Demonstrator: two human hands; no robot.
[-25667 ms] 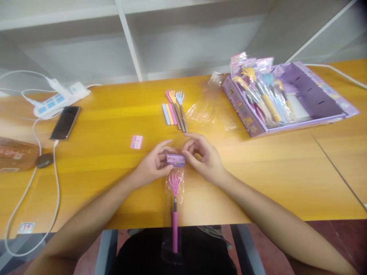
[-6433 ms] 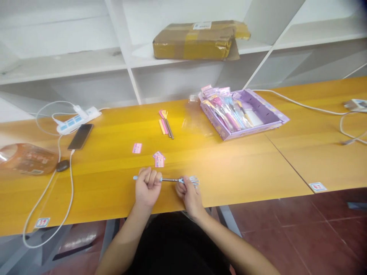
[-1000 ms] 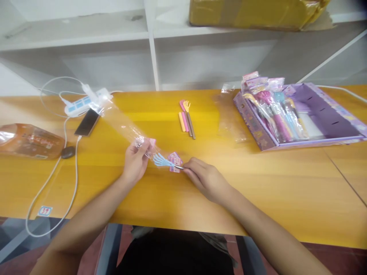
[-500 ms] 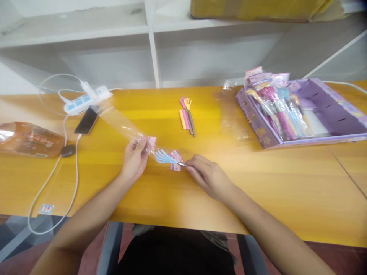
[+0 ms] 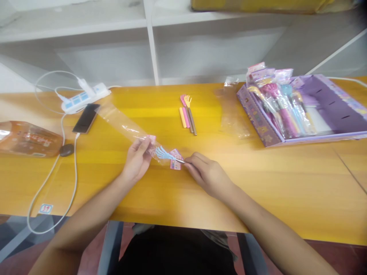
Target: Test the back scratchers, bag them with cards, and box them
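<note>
My left hand (image 5: pixel 137 159) pinches the open end of a long clear plastic bag (image 5: pixel 123 124) together with a pink card (image 5: pixel 151 139). In my right hand (image 5: pixel 208 173) is the metal stem of a small light-blue hand-shaped scratcher (image 5: pixel 164 153); its fingers point left, at the bag's mouth. Whether the tips are inside the bag is hard to tell. Pink printed cards (image 5: pixel 176 162) lie on the table under the scratcher's stem. Farther back lie a pink and a yellow scratcher (image 5: pixel 191 120), beside yellow and pink handle pieces (image 5: pixel 185 117).
A purple box (image 5: pixel 266 133) of bagged scratchers stands at the right, with clear bags (image 5: pixel 235 114) beside it. At the left are a phone (image 5: pixel 86 118), a power strip (image 5: pixel 86 100), white cables, a dark round object (image 5: pixel 67 150) and an orange package (image 5: pixel 31 139).
The blue scratcher and its stem have shifted slightly upward relative to the cards. My left hand has moved slightly right. The whole view has shifted a little.
</note>
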